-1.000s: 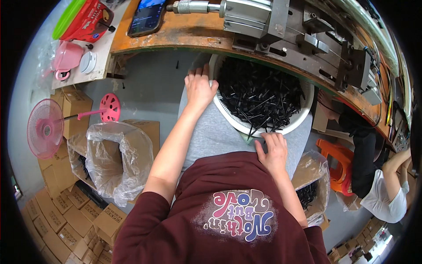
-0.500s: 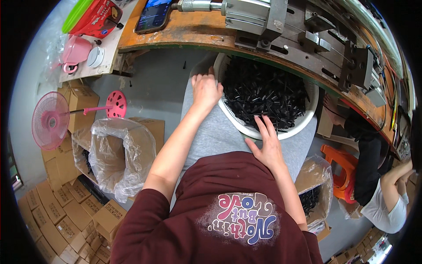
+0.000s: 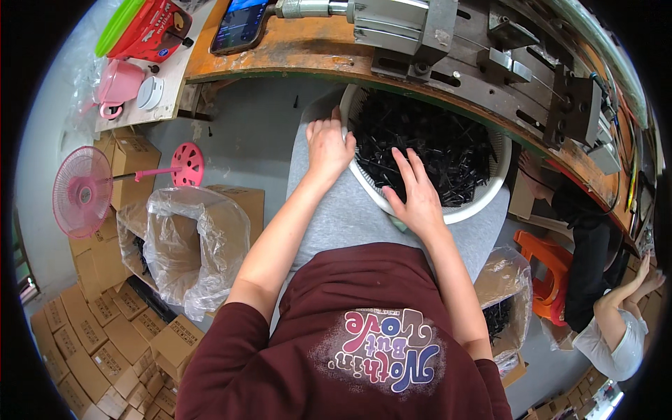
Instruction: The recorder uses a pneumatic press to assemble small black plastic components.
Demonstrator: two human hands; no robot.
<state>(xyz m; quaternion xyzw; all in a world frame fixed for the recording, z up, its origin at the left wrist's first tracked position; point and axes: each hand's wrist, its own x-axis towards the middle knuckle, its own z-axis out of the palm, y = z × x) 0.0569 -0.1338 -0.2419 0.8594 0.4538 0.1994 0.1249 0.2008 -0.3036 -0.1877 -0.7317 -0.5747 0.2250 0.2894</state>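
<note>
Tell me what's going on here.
A person in a maroon T-shirt has a round white plastic basket of thin black parts on the lap, partly under the edge of a wooden workbench. The left hand is at the basket's left rim. The right hand reaches over the near rim, fingers above or on the parts; contact is hard to tell. Another person in a pale shirt is off to the right.

Basket [image 3: 470, 211] of parts [image 3: 448, 133] on a person's lap [image 3: 325, 220], its far edge beneath the workbench [image 3: 308, 63] (phone [image 3: 241, 26] there, left of a machine [image 3: 392, 24]); fan [image 3: 82, 192] left, stool [image 3: 558, 260] right.
</note>
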